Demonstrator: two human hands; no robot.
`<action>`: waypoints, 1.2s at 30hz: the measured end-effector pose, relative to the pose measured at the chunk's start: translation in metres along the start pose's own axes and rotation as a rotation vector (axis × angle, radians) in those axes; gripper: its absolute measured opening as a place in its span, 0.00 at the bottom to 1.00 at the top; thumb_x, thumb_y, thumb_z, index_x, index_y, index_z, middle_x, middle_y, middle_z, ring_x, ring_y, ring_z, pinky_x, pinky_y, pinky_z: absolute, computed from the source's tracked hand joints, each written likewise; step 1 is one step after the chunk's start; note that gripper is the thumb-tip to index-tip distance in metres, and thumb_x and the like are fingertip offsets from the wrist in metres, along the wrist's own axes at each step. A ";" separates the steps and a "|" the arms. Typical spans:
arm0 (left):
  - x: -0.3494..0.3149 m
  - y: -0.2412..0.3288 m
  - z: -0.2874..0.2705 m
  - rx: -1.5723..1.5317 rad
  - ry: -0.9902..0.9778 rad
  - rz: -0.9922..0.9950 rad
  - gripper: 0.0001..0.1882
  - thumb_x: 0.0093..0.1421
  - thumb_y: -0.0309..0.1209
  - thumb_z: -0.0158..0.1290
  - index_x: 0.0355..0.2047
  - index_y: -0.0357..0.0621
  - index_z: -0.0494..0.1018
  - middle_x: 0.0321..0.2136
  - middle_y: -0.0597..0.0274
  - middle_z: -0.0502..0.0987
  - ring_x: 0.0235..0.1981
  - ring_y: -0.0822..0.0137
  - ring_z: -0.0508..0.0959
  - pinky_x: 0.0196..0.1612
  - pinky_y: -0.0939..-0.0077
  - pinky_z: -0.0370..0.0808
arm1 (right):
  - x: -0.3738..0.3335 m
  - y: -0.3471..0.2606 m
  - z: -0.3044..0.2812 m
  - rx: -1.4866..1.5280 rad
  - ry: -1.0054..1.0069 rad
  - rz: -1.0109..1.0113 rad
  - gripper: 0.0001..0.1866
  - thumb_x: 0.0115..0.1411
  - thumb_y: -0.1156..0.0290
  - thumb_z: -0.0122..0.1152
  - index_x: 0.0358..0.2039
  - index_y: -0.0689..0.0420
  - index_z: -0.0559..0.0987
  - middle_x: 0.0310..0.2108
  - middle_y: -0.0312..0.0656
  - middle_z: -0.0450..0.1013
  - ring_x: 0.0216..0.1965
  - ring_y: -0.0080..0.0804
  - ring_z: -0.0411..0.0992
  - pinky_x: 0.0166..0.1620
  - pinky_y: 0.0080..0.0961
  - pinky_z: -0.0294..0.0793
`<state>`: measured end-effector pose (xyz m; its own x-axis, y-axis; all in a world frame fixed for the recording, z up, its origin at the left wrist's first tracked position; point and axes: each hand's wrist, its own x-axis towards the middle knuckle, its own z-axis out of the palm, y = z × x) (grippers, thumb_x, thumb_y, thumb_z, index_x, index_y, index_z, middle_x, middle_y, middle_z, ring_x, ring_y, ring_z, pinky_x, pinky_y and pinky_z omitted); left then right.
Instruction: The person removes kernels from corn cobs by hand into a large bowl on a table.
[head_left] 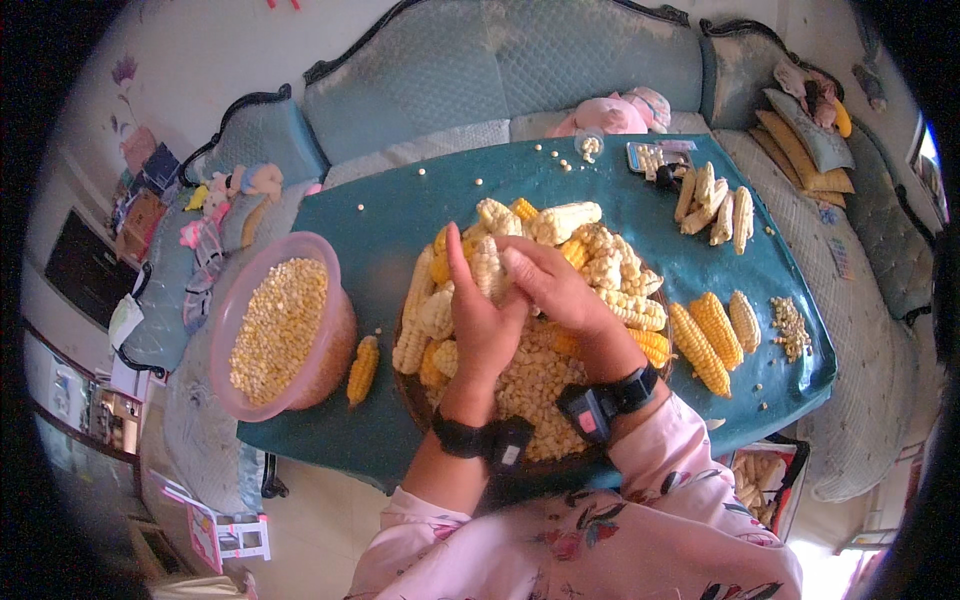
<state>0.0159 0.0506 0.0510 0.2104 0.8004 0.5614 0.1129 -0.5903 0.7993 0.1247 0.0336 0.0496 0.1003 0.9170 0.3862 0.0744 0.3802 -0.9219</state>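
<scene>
Between my hands stands a whitish corn cob [487, 267], its tip pointing away from me. My left hand [482, 325] is wrapped about its lower part, with one finger stretched up along its left side. From the right, my right hand [562, 285] closes on the same cob, its thumb pressed on the kernels. Below them is a wide basket [402, 385] heaped with white cobs [567, 222] and yellow cobs [650, 347]. Loose pale kernels [540, 395] fill its near part. The cob's lower end is hidden by my fingers.
A pink tub [335, 345] full of kernels stands left on the green-covered table [370, 250], beside a yellow cob [363, 370]. At right lie several cobs [702, 340], a kernel pile [790, 328] and pale bare cobs [715, 205]. A small jar [589, 147] stands at the back.
</scene>
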 end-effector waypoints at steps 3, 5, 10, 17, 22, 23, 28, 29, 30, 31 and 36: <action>-0.002 0.001 -0.001 0.058 -0.029 0.140 0.43 0.45 0.26 0.54 0.58 0.41 0.41 0.49 0.41 0.61 0.49 0.51 0.65 0.49 0.67 0.63 | 0.001 -0.011 0.000 -0.082 -0.121 0.100 0.20 0.57 0.61 0.50 0.43 0.64 0.70 0.36 0.45 0.70 0.39 0.27 0.66 0.43 0.24 0.65; -0.001 0.001 -0.001 0.061 -0.013 0.147 0.43 0.46 0.27 0.54 0.58 0.40 0.41 0.50 0.42 0.60 0.49 0.52 0.65 0.50 0.68 0.62 | 0.000 -0.003 0.002 -0.024 -0.040 0.005 0.19 0.58 0.62 0.48 0.39 0.67 0.71 0.31 0.43 0.70 0.35 0.26 0.66 0.39 0.24 0.66; 0.001 -0.002 0.000 0.022 0.017 0.071 0.43 0.46 0.26 0.54 0.58 0.39 0.41 0.50 0.40 0.60 0.50 0.52 0.64 0.50 0.68 0.62 | 0.001 0.001 0.001 -0.084 0.004 -0.090 0.18 0.57 0.63 0.49 0.39 0.67 0.71 0.32 0.45 0.70 0.36 0.28 0.66 0.40 0.24 0.66; -0.002 -0.008 -0.002 -0.011 -0.132 0.036 0.44 0.45 0.19 0.50 0.59 0.39 0.37 0.56 0.43 0.49 0.57 0.56 0.54 0.56 0.70 0.55 | 0.000 -0.003 0.006 -0.093 0.028 0.041 0.17 0.50 0.64 0.59 0.32 0.66 0.72 0.27 0.41 0.68 0.32 0.28 0.66 0.37 0.24 0.65; -0.001 -0.001 -0.006 0.021 -0.156 0.211 0.40 0.45 0.17 0.46 0.58 0.39 0.42 0.54 0.44 0.53 0.55 0.51 0.56 0.56 0.67 0.53 | 0.001 -0.002 0.005 -0.114 0.101 -0.159 0.09 0.53 0.70 0.54 0.32 0.63 0.73 0.32 0.38 0.67 0.36 0.26 0.64 0.40 0.21 0.63; -0.001 -0.001 -0.010 0.033 -0.171 0.232 0.39 0.45 0.17 0.46 0.58 0.41 0.44 0.53 0.45 0.55 0.54 0.51 0.58 0.56 0.67 0.54 | 0.000 -0.002 0.007 -0.037 0.085 -0.081 0.10 0.54 0.70 0.53 0.34 0.63 0.72 0.33 0.38 0.67 0.37 0.26 0.64 0.41 0.21 0.63; 0.006 0.015 -0.041 0.249 -0.167 0.238 0.26 0.47 0.22 0.47 0.49 0.38 0.59 0.42 0.46 0.65 0.45 0.50 0.65 0.48 0.65 0.62 | 0.002 -0.004 0.006 -0.060 0.089 -0.101 0.14 0.58 0.69 0.46 0.43 0.62 0.69 0.42 0.40 0.67 0.45 0.26 0.62 0.48 0.22 0.60; 0.009 0.018 -0.052 0.267 -0.183 0.191 0.23 0.48 0.23 0.47 0.47 0.38 0.62 0.41 0.47 0.66 0.44 0.51 0.66 0.48 0.65 0.62 | 0.003 -0.002 0.004 -0.126 0.108 -0.149 0.14 0.59 0.68 0.46 0.43 0.62 0.69 0.43 0.41 0.67 0.45 0.26 0.62 0.48 0.21 0.60; 0.014 0.013 -0.063 0.332 -0.139 0.192 0.18 0.48 0.24 0.47 0.43 0.38 0.65 0.38 0.50 0.69 0.41 0.53 0.68 0.45 0.66 0.64 | 0.001 -0.010 0.009 -0.034 0.143 -0.131 0.14 0.59 0.68 0.46 0.41 0.63 0.70 0.43 0.43 0.67 0.47 0.28 0.62 0.50 0.22 0.59; 0.018 0.006 -0.077 0.403 -0.089 0.194 0.14 0.49 0.25 0.47 0.39 0.39 0.68 0.34 0.52 0.72 0.38 0.54 0.71 0.43 0.66 0.66 | 0.001 -0.008 0.009 -0.076 0.146 -0.150 0.14 0.59 0.68 0.46 0.40 0.63 0.71 0.42 0.43 0.67 0.46 0.28 0.63 0.49 0.22 0.60; 0.028 -0.048 -0.146 0.823 -0.187 0.158 0.10 0.52 0.24 0.46 0.35 0.42 0.72 0.25 0.50 0.73 0.26 0.56 0.74 0.30 0.66 0.70 | 0.002 0.003 0.008 -0.187 0.094 -0.101 0.14 0.59 0.65 0.45 0.33 0.64 0.72 0.27 0.42 0.70 0.31 0.28 0.65 0.37 0.23 0.65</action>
<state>-0.1253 0.1167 0.0603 0.4315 0.7144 0.5508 0.7219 -0.6396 0.2640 0.1170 0.0375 0.0473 0.1739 0.8569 0.4853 0.2706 0.4322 -0.8602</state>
